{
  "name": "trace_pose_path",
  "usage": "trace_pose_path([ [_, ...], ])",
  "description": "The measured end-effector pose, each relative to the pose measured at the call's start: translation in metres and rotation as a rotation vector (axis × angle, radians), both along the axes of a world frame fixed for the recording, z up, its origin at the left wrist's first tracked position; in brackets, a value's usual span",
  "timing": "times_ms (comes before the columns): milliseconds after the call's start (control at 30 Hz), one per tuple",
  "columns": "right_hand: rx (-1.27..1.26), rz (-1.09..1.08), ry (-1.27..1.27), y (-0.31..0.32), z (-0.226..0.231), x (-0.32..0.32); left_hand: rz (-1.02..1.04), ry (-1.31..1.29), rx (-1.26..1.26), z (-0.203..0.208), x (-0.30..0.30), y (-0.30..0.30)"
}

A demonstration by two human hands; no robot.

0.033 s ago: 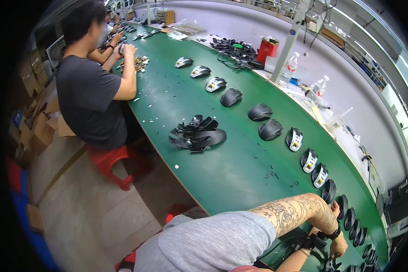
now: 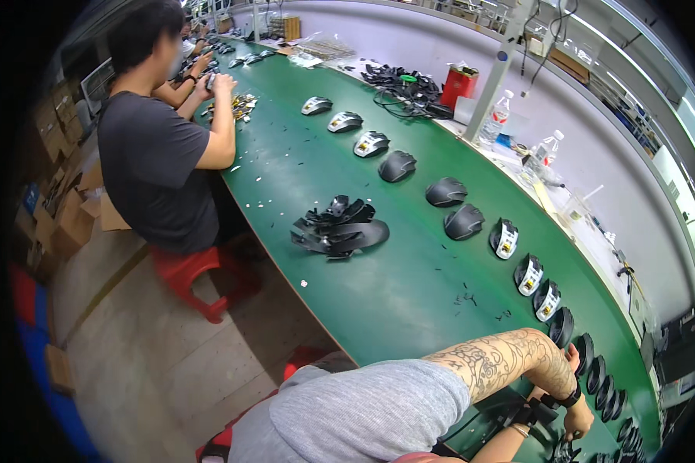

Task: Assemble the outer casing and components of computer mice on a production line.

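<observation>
My left hand (image 2: 578, 421) reaches down at the lower right, below a black wristband. Its fingers bend toward dark plastic pieces (image 2: 565, 449) at the lower edge; what they grip is hidden. Behind my tattooed left forearm, my right arm crosses upward with a black device (image 2: 525, 414) on it. Only fingertips of my right hand (image 2: 572, 356) show, apart from each other and beside a black computer mouse (image 2: 584, 351). A curved row of mice runs along the green table, some fully black (image 2: 463, 222), others with a silver-grey end (image 2: 528, 275).
A pile of black plastic mouse parts (image 2: 340, 228) lies mid-table, with small black scraps (image 2: 465, 297) nearer me. A co-worker (image 2: 162, 154) sits on a red stool (image 2: 205, 278) at left. Bottles (image 2: 496, 116), a red tin (image 2: 459, 85) and tangled black cables (image 2: 400, 81) line the far side.
The table and the mice sit slightly further right in the picture. My hands and arms stay in almost the same place.
</observation>
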State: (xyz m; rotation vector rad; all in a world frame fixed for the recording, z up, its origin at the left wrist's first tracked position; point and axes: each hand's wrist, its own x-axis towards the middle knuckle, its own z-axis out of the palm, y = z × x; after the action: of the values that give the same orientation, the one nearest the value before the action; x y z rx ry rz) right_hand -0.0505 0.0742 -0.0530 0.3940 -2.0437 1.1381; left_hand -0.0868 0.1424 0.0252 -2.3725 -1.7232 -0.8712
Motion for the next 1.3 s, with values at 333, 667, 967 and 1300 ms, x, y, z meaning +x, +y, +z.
trace_pose_path([
  [333,-0.102,-0.438,0.043,0.025,-0.006,-0.038,0.733,-0.617,0.456,0.069,-0.003,-0.09],
  [667,0.186,-0.293,0.355,-0.067,0.09,0.005,1.016,-0.295,0.306,0.073,-0.024,-0.232],
  [967,0.155,-0.163,0.098,-0.057,0.088,0.01,0.809,-0.466,0.319,0.047,-0.036,-0.24],
  [1300,-0.206,0.054,-0.115,-0.065,0.094,0.007,0.588,-1.402,0.235,0.026,-0.038,-0.261],
])
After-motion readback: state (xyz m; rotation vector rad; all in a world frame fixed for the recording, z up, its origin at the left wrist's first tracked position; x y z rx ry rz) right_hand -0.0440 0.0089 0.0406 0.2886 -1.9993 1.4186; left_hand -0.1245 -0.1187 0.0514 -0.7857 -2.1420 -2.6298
